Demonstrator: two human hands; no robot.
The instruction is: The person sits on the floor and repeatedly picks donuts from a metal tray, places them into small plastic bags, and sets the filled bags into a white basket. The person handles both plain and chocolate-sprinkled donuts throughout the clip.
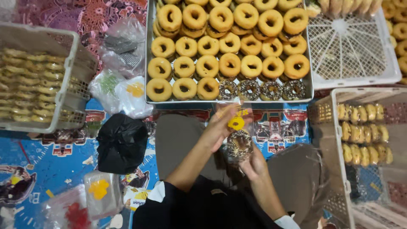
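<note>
The floor is covered with a blue printed mat that shows cartoon pictures in red and white. Toward the top left lies a dark red cloth with a flowery pattern. A big metal tray stands on the floor at the top centre. Beside it, at the top right, there is a white plastic crate with a grid bottom. 1 more white crate stands at the left edge and another crate at the right edge. A black plastic bag lies on the mat, with clear plastic bags near it. The light is soft and even.
</note>
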